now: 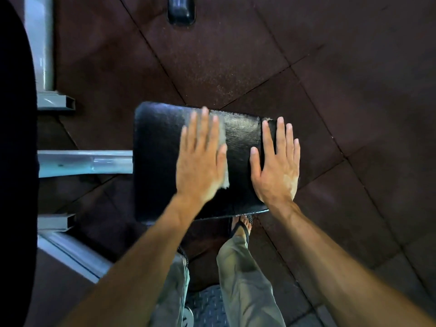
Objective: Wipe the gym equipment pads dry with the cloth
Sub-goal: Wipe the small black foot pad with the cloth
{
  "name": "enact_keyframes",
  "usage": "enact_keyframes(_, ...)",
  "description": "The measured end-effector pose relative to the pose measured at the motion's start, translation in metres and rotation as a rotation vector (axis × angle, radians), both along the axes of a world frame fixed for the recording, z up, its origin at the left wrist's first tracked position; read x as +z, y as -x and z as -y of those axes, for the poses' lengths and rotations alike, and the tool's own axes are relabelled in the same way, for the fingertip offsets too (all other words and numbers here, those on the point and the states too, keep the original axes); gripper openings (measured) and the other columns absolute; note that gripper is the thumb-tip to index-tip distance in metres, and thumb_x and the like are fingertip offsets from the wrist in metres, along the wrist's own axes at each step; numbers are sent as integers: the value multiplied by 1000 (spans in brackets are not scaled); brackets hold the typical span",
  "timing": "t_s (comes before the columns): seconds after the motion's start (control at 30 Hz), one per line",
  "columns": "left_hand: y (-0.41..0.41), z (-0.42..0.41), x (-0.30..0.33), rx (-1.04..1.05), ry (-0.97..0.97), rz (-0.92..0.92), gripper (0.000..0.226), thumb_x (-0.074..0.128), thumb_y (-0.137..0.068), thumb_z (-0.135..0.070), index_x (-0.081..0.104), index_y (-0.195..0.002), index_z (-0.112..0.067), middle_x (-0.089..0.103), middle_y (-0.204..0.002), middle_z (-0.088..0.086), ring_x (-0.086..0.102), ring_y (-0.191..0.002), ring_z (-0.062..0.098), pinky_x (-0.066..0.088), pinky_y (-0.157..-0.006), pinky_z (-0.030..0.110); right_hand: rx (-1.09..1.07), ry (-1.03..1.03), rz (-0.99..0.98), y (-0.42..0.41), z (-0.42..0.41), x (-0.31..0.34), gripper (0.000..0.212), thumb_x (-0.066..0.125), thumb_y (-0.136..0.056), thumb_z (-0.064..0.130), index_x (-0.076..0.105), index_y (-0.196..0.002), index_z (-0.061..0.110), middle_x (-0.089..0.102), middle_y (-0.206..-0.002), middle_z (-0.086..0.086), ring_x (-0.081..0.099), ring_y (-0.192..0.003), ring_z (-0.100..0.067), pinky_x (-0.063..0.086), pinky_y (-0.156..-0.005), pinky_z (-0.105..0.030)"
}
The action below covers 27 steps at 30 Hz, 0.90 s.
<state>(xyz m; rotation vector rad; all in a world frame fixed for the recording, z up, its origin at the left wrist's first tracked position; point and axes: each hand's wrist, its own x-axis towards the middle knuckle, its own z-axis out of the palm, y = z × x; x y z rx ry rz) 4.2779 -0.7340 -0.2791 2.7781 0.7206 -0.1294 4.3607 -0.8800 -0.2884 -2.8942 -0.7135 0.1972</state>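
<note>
Black vinyl, worn and faintly shiny, covers the seat pad [160,161] in front of me, a rectangle whose long axis runs left to right across my view, mounted on a pale metal frame [85,162] that reaches in from the left. The bare left stretch of the pad lies just beyond my left hand [200,159], which is pressed flat, fingers spread and pointing away from me, over a pale grey cloth [224,147]. The cloth is pinned under the palm, not pinched; only its right edge shows, peeking out beside my thumb and along my fingers. Further right, across a strip of bare vinyl, my right hand [274,166] lies open and flat on the pad's right end, holding nothing, and I judge it is bracing the pad. So the cloth hand is the nearer one to the uncovered left part, and a sweep along the long axis, leftward, looks like the next stroke. A dark rubber floor [330,79] lies beneath.
</note>
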Motion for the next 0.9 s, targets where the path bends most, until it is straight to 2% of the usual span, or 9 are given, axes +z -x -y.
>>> enact_keyframes(0.1,64,25,4,-137,9,-68,59,21,-104,-38,11,-156,-12,5,-165,12,2,-153,29,15,-125,45,0,-8,-7,-1,1,0,58,30,-102,44,20,-155,24,11,-165,-6,9,-153,-25,15,-123,-45)
enact_keyframes(0.2,97,-15,1,-173,-36,-102,58,16,-103,-37,11,-156,-14,7,-165,11,4,-153,29,17,-123,46,-2,-11,-2,1,1,-1,58,30,-102,44,21,-155,24,11,-165,-6,10,-153,-25,15,-124,-45)
enact_keyframes(0.27,79,-50,0,-71,-18,-91,58,18,-103,-34,11,-156,-12,5,-165,11,3,-153,29,13,-124,46,-11,-12,-3,1,0,-1,58,29,-102,44,20,-155,24,10,-165,-6,9,-153,-25,15,-124,-45)
enact_keyframes(0.37,6,-67,2,119,11,-33,58,15,-103,-35,13,-155,-11,8,-164,13,4,-153,31,11,-125,47,-18,-2,-3,1,-1,-1,58,27,-102,45,19,-155,24,10,-165,-6,8,-153,-24,14,-124,-44)
enact_keyframes(0.47,-37,-29,-1,55,42,-14,58,14,-103,-38,9,-155,-13,6,-165,12,0,-153,29,8,-126,46,-5,2,-2,0,1,-1,58,27,-102,45,19,-155,24,9,-165,-6,8,-153,-24,14,-124,-44)
enact_keyframes(0.6,15,31,0,-59,43,-17,58,22,-105,-37,7,-156,-12,2,-165,12,-1,-153,27,12,-125,45,1,-9,-20,-2,2,-1,57,29,-102,44,22,-155,23,11,-165,-6,10,-153,-24,14,-124,-43)
enact_keyframes(0.73,28,36,4,-69,166,57,59,24,-104,-38,10,-156,-13,2,-165,11,-1,-154,25,13,-125,46,2,-70,-64,-3,2,0,56,31,-102,43,25,-154,23,12,-165,-5,8,-153,-23,12,-124,-44)
enact_keyframes(0.8,31,20,9,-40,217,103,60,24,-104,-39,9,-156,-15,-1,-165,11,-2,-154,23,10,-125,47,-24,-174,-126,-3,3,6,56,32,-102,42,27,-154,22,13,-165,-4,6,-153,-21,11,-124,-46)
enact_keyframes(0.9,49,-17,6,131,114,107,56,24,-103,-37,17,-155,-16,6,-165,12,4,-153,26,13,-124,50,-65,-293,-173,13,-18,22,56,29,-103,40,25,-154,17,12,-165,-6,2,-153,-22,5,-125,-46)
